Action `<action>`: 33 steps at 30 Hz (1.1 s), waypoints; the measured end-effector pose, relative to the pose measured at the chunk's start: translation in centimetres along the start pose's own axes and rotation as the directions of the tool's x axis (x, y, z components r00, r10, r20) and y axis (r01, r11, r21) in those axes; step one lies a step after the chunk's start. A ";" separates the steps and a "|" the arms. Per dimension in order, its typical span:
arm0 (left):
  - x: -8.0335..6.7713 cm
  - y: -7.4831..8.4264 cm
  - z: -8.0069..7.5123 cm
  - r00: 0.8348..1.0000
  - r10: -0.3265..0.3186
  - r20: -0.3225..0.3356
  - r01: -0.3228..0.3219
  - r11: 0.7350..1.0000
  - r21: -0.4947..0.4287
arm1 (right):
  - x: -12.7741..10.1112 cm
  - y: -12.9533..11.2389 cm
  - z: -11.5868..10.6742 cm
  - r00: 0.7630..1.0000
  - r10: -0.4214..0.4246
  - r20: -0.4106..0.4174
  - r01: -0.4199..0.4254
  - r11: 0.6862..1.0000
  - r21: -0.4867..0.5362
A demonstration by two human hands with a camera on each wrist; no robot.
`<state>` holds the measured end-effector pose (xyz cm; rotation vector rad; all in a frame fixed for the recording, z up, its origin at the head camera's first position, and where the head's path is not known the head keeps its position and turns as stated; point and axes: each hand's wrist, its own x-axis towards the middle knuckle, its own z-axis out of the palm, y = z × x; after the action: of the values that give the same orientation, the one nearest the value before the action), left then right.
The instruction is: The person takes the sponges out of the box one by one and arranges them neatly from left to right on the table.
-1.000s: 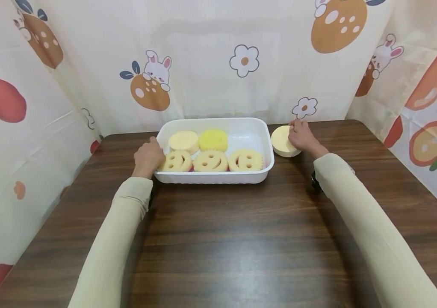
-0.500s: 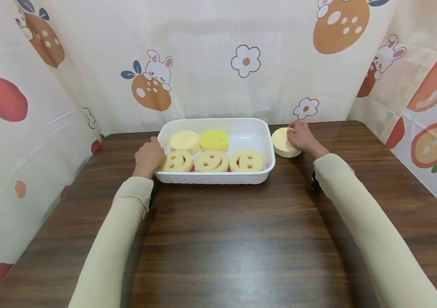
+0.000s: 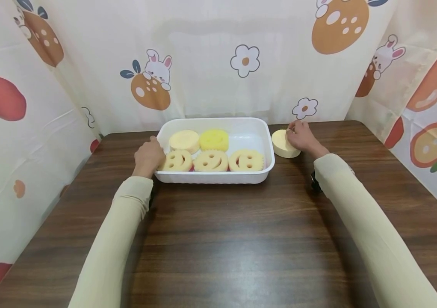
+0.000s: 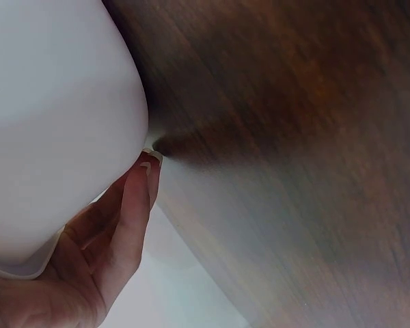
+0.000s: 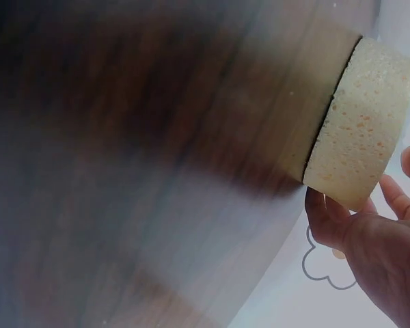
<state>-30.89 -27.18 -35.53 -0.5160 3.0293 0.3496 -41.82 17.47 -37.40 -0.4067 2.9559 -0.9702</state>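
Observation:
A white rectangular tray (image 3: pixel 214 177) stands at the back middle of the wooden table. Inside it lie three smiley-face sponges (image 3: pixel 211 161) in the front row, and a pale round sponge (image 3: pixel 184 140) and a yellow round sponge (image 3: pixel 214 139) behind them. My left hand (image 3: pixel 148 155) holds the tray's left end, with fingers (image 4: pixel 133 205) against the tray wall (image 4: pixel 55 123). Just right of the tray, my right hand (image 3: pixel 299 136) grips a pale round sponge (image 3: pixel 281 143) that sits on the table. In the right wrist view, fingers (image 5: pixel 328 219) curl round that sponge (image 5: pixel 361 123).
Printed curtains (image 3: pixel 211 60) close in the table (image 3: pixel 241 239) at the back and on both sides. The near half of the table is bare dark wood. The tray's back right compartment area (image 3: pixel 249 137) holds no sponge.
Hardly anything has moved. My right hand has shifted slightly on the round sponge beside the tray; the left hand stays on the tray's end.

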 end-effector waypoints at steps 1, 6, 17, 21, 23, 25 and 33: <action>0.0 0.0 0.0 1.000 0.000 0.000 0.000 1.000 0.000 | 0.0 0.0 0.0 1.000 -0.004 0.000 0.004 1.000 -0.002; 0.0 0.0 -0.1 1.000 0.000 -0.003 0.000 1.000 -0.004 | 0.0 0.2 -0.1 1.000 -0.016 0.012 0.016 1.000 -0.003; 0.0 0.0 0.1 1.000 0.008 -0.008 -0.008 1.000 -0.008 | -0.7 -0.1 -0.6 1.000 0.011 0.010 -0.011 1.000 0.016; -0.2 -0.1 0.2 1.000 0.005 -0.006 -0.005 1.000 -0.004 | -0.7 -0.2 -0.5 1.000 0.015 0.014 -0.015 1.000 0.008; -0.4 -0.2 0.2 1.000 0.004 -0.003 -0.004 1.000 -0.002 | -0.7 -0.3 -0.5 1.000 0.021 0.017 -0.021 1.000 0.006; -0.4 -0.2 0.2 1.000 0.003 -0.004 -0.003 1.000 -0.002 | -0.8 -0.4 -0.4 1.000 0.022 0.012 -0.022 1.000 0.003; -0.2 -0.1 0.0 1.000 0.019 -0.016 -0.019 1.000 -0.003 | -0.6 -1.2 -0.9 0.999 0.004 -0.045 -0.004 1.000 -0.015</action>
<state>-30.71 -27.19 -35.51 -0.4925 3.0511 0.3526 -40.98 17.23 -36.05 -0.3840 3.0049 -0.9697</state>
